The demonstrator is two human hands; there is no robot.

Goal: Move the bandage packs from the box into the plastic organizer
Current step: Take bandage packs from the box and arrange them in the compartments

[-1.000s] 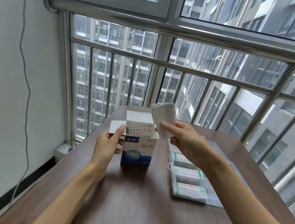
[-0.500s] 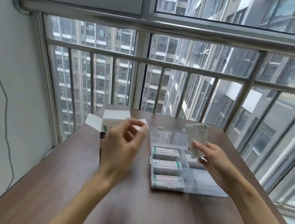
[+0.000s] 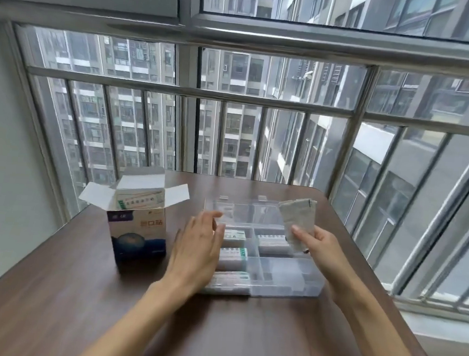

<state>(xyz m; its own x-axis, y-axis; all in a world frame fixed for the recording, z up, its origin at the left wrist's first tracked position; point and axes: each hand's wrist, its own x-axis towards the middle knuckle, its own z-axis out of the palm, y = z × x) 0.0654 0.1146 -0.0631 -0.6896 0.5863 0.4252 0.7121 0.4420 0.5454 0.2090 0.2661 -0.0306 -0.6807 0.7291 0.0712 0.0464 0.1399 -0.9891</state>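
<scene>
right hand: our right hand (image 3: 317,243) pinches a pale, crinkly folded paper sheet (image 3: 297,223) and holds it upright over the far right side of the organizer; can't tell if it's a bandage pack or just the leaflet
left hand: our left hand (image 3: 199,241) hovers at the organizer's left edge, fingers straight and loosely apart, holding nothing
organizer: the clear plastic divided organizer (image 3: 289,289) sits open on the brown wood-grain counter (image 3: 76,291), lid tipped back
packs already in: green-and-white bandage packs (image 3: 232,254) lie in the left column of compartments, and one more in the right rear compartment; the right front one looks free
box: the blue-and-white cardboard box (image 3: 139,234) stands upright just left of our left hand, flaps open, with at least one pack showing at the top
tip for this step: we'd lay what we're holding flat into the free compartment, steady the organizer with the left hand, then go back to the box
</scene>
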